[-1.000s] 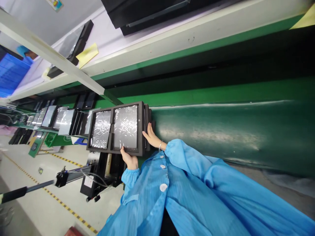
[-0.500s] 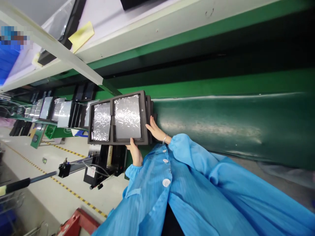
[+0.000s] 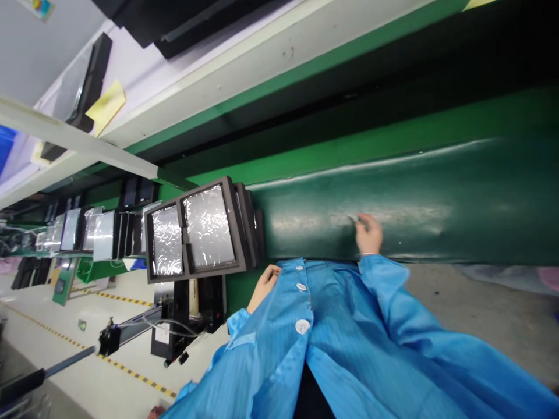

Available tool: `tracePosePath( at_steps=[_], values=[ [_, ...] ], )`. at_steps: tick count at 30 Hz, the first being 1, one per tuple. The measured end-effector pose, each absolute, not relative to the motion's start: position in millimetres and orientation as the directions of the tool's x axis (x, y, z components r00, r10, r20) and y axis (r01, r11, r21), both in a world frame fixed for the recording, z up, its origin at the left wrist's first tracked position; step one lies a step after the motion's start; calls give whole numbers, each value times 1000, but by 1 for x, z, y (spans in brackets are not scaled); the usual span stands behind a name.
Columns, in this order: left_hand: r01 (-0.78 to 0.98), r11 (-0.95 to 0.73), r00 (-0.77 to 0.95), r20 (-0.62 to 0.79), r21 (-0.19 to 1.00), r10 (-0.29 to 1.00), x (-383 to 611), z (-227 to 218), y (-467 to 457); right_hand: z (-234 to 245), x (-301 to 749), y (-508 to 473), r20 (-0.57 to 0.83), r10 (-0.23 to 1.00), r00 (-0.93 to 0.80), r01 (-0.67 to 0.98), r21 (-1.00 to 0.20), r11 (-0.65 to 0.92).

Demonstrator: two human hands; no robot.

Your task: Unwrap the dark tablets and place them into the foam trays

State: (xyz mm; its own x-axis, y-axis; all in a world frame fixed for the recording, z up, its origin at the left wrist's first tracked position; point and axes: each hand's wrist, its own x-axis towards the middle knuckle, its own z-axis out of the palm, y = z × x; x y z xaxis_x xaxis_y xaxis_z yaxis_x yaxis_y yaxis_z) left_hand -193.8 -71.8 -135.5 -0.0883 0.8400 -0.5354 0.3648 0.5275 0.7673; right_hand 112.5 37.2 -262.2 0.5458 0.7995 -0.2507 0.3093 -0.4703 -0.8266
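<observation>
My left hand [image 3: 264, 285] is low in front of my blue coat, at the table edge near the tray stack, its loosely bent fingers partly hidden; I see nothing held in it. My right hand [image 3: 369, 234] is over the green mat [image 3: 419, 215], fingers curled together. A tiny pale spot shows by its fingertips; whether it is an object or glare is unclear. Left of both hands, a dark foam tray [image 3: 188, 267] lies tilted on top of a stack of similar trays [image 3: 247, 227]. It holds two flat panels [image 3: 208, 227] in shiny clear film, one per compartment.
More film-covered panels and dark trays [image 3: 105, 233] stand in a row at the left. A white shelf edge [image 3: 262, 75] runs above the table, with a slanting white post [image 3: 100, 148]. A black device with an arm [image 3: 166, 334] is at the lower left.
Both hands have left the foam tray. My right hand has moved right over the mat; my left has drawn back toward my coat. The tray now sits tilted on the stack, and the view has shifted.
</observation>
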Motion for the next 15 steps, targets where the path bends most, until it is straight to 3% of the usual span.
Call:
tracePosePath(
  at_steps=[3, 7, 11, 15],
  values=[
    [425, 495, 32, -559, 758, 829, -169, -149, -26, -274, 182, 12, -217, 515, 830, 201, -743, -638],
    [564, 478, -202, -449, 673, 870, -138, -189, 41, -290, 235, -9, -198, 207, 958, 18, -680, -733],
    [690, 521, -496, -195, 504, 846, -120, -236, 76, -304, 245, 11, -190, 74, 979, -75, -674, -735],
    [775, 491, -534, -4, 397, 846, -118, -272, 78, -312, 236, 41, -118, 22, 993, -63, -671, -739]
  ],
)
